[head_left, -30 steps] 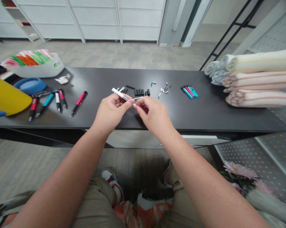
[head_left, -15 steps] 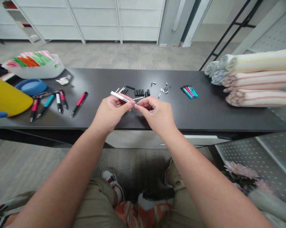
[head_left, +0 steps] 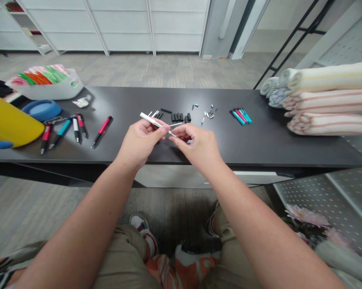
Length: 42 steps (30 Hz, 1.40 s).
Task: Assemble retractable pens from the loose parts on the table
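Observation:
My left hand [head_left: 141, 138] is closed around a white pen barrel [head_left: 150, 120], which slants down to the right above the dark table. At the barrel's lower end, a thin tip shows between the hands, and the thumb and fingers of my right hand [head_left: 195, 140] pinch it. Just behind the hands lie several black pen grips [head_left: 177, 117] and a few thin refills [head_left: 154, 114], partly covered by my fingers. Farther right are small metal pen parts [head_left: 210, 112], with a bundle of teal and pink pen barrels [head_left: 241, 116] beyond them.
Assembled pens [head_left: 102, 131] lie on the left of the table [head_left: 259, 148], near a blue ring-shaped item [head_left: 41, 109] and a yellow object [head_left: 12, 124]. A white basket [head_left: 48, 92] with colourful packets stands behind. Rolled towels [head_left: 328, 100] are stacked at the right end.
The fingertips of my right hand have shifted slightly along the pen, and more of the thin tip shows between the hands. Everything on the table lies as before.

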Available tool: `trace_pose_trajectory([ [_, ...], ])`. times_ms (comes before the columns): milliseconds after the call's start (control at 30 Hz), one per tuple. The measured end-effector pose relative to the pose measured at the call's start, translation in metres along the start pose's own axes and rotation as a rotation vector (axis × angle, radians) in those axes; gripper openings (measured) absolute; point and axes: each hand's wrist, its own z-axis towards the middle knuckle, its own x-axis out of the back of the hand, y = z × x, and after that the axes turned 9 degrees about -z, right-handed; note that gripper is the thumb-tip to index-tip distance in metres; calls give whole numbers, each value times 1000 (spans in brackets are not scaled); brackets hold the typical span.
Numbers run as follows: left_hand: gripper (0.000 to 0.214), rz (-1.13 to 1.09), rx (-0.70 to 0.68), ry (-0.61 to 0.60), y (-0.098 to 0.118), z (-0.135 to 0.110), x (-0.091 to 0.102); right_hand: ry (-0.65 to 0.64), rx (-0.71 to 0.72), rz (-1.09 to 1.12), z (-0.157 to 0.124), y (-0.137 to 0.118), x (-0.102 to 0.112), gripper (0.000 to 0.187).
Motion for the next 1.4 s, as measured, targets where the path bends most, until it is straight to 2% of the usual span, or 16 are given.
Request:
trace_pose_trajectory([
  [200, 37, 16, 5, 21, -2, 2, 2, -48, 27, -46, 1, -1, 4, 10],
  [367, 39, 8, 10, 17, -2, 2, 2, -27, 55, -43, 0, -2, 5, 11],
  [900, 34, 196, -36, -29, 0, -2, -1, -41, -28, -37, -1, -2, 2, 10],
  [1400, 28, 310, -64, -44, -2, -5, -2, -94, -30, -39, 0, 0, 1, 9],
])
